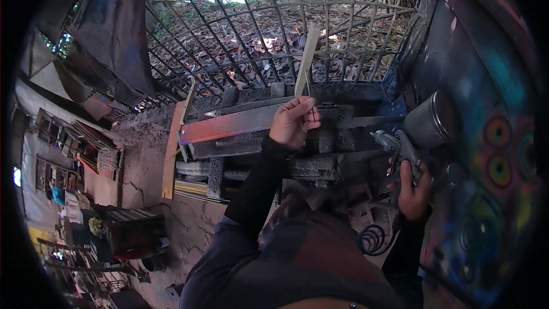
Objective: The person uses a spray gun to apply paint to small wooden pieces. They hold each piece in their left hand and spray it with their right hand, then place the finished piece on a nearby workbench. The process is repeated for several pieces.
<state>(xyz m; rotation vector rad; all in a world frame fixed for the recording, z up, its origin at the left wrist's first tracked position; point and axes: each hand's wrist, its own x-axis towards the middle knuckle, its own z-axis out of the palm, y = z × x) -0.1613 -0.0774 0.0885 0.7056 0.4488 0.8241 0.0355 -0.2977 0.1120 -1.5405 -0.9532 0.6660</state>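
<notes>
Here, left hand [293, 121] pinching pale strip [307, 60], right hand [413, 190] gripping spray gun [413, 131].

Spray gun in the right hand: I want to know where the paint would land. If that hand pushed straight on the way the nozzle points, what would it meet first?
The right hand aims the spray gun leftward; first probably the paint-crusted blocks, depth unclear.

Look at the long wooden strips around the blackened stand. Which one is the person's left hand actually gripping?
The pale strip standing nearly upright, held at its lower end by the left hand. The orange-brown plank leans untouched at the stand's left side.
</notes>
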